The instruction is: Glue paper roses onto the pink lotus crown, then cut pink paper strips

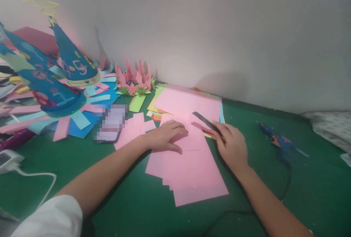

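Observation:
My left hand [168, 136] lies on the pink paper sheets [192, 171], its fingers spread and nothing in it. My right hand [233, 145] is closed around a dark, flat-bladed tool [204, 119], which looks like scissors or a knife; the blade points up and left above the paper. Several pink sheets overlap at uneven angles under and in front of my left hand. Behind them is a stack topped by a large pink sheet [189, 100], with green, yellow and blue edges showing.
A phone [111, 123] and small pink pieces lie left of my left hand. Blue cone hats [72, 52] and paper strips [61, 128] fill the left. A pink paper crown [135, 80] stands near the wall. A corded glue gun [279, 142] lies at right.

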The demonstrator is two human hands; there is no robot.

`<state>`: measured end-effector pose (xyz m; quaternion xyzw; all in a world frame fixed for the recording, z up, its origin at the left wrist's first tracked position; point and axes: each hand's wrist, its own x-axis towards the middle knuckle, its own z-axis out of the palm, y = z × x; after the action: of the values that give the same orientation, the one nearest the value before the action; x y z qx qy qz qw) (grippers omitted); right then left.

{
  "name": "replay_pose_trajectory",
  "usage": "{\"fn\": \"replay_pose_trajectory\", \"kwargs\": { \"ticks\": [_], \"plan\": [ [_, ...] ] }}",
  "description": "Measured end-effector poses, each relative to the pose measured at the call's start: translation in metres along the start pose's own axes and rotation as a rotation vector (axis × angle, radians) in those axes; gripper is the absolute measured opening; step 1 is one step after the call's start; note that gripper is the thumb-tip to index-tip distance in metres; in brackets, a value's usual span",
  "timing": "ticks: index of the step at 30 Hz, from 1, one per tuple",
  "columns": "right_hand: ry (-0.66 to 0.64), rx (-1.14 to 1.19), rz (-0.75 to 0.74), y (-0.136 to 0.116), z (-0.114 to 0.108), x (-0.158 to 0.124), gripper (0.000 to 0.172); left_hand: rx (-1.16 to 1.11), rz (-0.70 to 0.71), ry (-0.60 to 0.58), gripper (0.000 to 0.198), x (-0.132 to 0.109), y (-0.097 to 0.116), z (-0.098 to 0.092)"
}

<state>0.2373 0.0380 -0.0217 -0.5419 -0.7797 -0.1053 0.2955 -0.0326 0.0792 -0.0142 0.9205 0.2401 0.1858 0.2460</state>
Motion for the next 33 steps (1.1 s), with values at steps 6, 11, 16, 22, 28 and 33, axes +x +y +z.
{"fn": "replay_pose_trajectory", "kwargs": {
  "ticks": [6, 11, 16, 22, 28, 33],
  "plan": [
    [-0.074, -0.064, -0.078, -0.005, 0.003, 0.0, 0.034, 0.028, -0.053, -0.008, 0.066, 0.001, 0.005, 0.002],
    [-0.223, 0.247, -0.373, -0.025, 0.002, -0.002, 0.034, -0.037, -0.144, 0.009, 0.069, 0.001, 0.01, 0.003],
    [-0.323, 0.356, -0.241, -0.035, 0.003, -0.003, 0.027, -0.163, -0.25, 0.022, 0.061, -0.002, 0.014, -0.001],
    [-0.352, 0.358, -0.2, -0.032, 0.004, -0.006, 0.043, -0.245, -0.335, 0.164, 0.047, -0.003, 0.01, -0.011],
    [-0.435, 0.317, -0.267, -0.031, 0.003, -0.002, 0.036, -0.041, -0.445, 0.113, 0.028, -0.009, 0.007, -0.041],
    [-0.435, 0.295, -0.281, -0.031, 0.004, -0.001, 0.035, 0.154, -0.602, -0.073, 0.022, -0.013, 0.014, -0.061]
  ]
}}
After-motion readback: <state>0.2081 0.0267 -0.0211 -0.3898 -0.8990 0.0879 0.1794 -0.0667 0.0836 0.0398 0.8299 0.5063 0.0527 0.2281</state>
